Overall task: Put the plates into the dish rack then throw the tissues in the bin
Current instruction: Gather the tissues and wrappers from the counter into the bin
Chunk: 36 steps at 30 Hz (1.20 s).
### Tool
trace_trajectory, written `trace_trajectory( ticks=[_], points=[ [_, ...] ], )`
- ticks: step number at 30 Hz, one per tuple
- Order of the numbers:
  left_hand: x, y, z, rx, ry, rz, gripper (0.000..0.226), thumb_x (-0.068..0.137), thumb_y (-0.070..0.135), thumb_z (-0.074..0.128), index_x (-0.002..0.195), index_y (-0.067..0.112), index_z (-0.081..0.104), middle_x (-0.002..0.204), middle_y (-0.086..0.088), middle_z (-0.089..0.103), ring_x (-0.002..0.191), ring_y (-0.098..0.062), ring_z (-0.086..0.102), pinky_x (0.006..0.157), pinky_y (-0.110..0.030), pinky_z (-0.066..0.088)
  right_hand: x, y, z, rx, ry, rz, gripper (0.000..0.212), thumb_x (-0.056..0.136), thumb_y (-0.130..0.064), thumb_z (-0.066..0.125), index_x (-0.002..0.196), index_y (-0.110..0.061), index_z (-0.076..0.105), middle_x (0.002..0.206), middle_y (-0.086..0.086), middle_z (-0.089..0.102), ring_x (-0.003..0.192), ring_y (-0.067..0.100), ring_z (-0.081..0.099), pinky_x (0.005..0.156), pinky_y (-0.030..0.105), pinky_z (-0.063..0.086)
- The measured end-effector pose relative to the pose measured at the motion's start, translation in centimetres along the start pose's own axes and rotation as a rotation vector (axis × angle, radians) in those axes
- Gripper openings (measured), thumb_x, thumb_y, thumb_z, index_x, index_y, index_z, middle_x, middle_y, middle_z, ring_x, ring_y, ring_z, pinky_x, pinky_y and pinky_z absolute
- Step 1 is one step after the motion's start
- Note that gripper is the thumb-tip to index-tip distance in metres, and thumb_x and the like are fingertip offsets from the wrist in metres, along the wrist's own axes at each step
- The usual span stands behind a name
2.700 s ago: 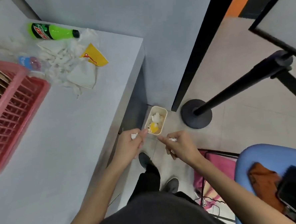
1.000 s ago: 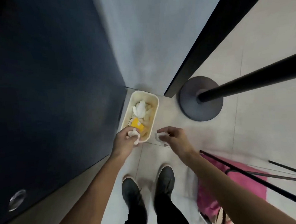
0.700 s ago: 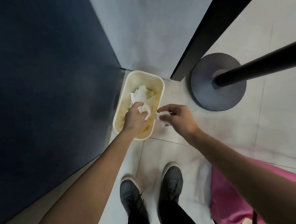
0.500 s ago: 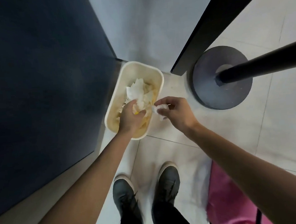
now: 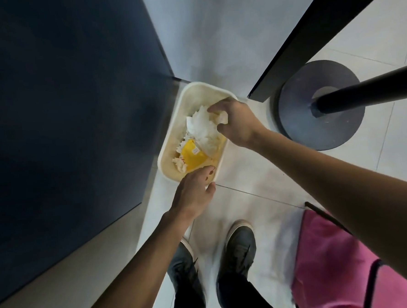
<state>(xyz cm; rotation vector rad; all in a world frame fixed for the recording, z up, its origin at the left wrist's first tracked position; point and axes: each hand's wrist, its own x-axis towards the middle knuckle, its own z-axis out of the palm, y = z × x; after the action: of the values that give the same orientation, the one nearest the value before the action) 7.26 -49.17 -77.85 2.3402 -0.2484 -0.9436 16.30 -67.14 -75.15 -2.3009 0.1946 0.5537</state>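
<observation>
Head view, looking down, nearest first. Two dark shoes (image 5: 241,244) stand on the pale tiled floor, with one pink cloth (image 5: 335,264) at lower right. The left hand (image 5: 192,193) hovers at the near rim of the single cream bin (image 5: 167,153), fingers loosely extended and nothing seen in them. Inside the bin lie one yellow wrapper (image 5: 193,157) and, beyond it, a white tissue heap (image 5: 201,129); its separate pieces cannot be counted. Over the far half of the bin the right hand (image 5: 237,124) has thumb and fingers curled round one crumpled tissue (image 5: 222,118), held above the heap and within the rim. Farther off, one round post base (image 5: 297,114) sits beside the bin to the right and a dark panel (image 5: 64,114) rises on the left. No plates or dish rack are in view.

Handling, as judged: the tissue is very light, soft and freely crushable, neither slippery nor fragile, so a light pinch anywhere on the wad suffices. It may cling to the fingers or drift on release, so letting go low inside the rim seems prudent
</observation>
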Motion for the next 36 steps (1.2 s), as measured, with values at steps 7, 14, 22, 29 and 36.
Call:
trace_trajectory(
  ticks=[7, 14, 22, 29, 36],
  points=[
    [-3.2, 2.5, -3.3, -0.291, 0.139, -0.084, 0.026, 0.093, 0.004, 0.061, 0.118, 0.012, 0.066, 0.107, 0.003, 0.071, 0.097, -0.006, 0.066, 0.087, -0.018, 0.050, -4.9, -2.3, -1.3, 0.052, 0.030, 0.055, 0.045, 0.078, 0.004, 0.058, 0.117, -0.016, 0.069, 0.128, 0.007, 0.059, 0.117, 0.024, 0.055, 0.087, 0.013, 0.033],
    [-8.6, 6.2, -9.6, -0.471, 0.338, -0.164, 0.023, 0.094, 0.005, 0.058, 0.107, 0.023, 0.065, 0.098, 0.008, 0.072, 0.087, -0.001, 0.065, 0.074, -0.011, 0.047, -12.4, -7.9, -4.3, 0.105, 0.007, 0.003, 0.033, 0.082, 0.003, 0.058, 0.105, -0.017, 0.071, 0.117, 0.007, 0.063, 0.108, 0.026, 0.058, 0.091, 0.035, 0.047],
    [-17.6, 13.9, -16.3, -0.505, 0.409, -0.132, 0.033, 0.090, -0.001, 0.058, 0.101, 0.029, 0.066, 0.085, 0.015, 0.072, 0.084, -0.012, 0.068, 0.082, -0.027, 0.054, -21.6, -16.1, -10.8, 0.125, 0.006, -0.079, 0.033, 0.085, 0.000, 0.054, 0.109, -0.016, 0.070, 0.110, 0.002, 0.062, 0.107, 0.021, 0.055, 0.092, 0.030, 0.045],
    [-26.6, 20.9, -22.0, -0.510, 0.456, -0.103, 0.019, 0.096, 0.013, 0.059, 0.103, 0.029, 0.067, 0.091, 0.015, 0.072, 0.087, -0.010, 0.068, 0.080, -0.025, 0.055, -29.6, -23.7, -16.4, 0.157, 0.030, -0.150, 0.037, 0.086, 0.000, 0.056, 0.118, -0.015, 0.067, 0.118, 0.000, 0.060, 0.114, 0.016, 0.052, 0.096, 0.024, 0.043],
    [-36.5, 26.5, -27.0, -0.450, 0.472, -0.044, 0.016, 0.098, 0.013, 0.060, 0.110, 0.019, 0.069, 0.096, 0.011, 0.071, 0.088, 0.000, 0.064, 0.077, -0.010, 0.048, -36.7, -30.5, -21.1, 0.125, 0.009, -0.213, 0.037, 0.087, -0.003, 0.058, 0.122, -0.013, 0.064, 0.122, 0.003, 0.059, 0.116, 0.019, 0.052, 0.099, 0.032, 0.044]
  ],
)
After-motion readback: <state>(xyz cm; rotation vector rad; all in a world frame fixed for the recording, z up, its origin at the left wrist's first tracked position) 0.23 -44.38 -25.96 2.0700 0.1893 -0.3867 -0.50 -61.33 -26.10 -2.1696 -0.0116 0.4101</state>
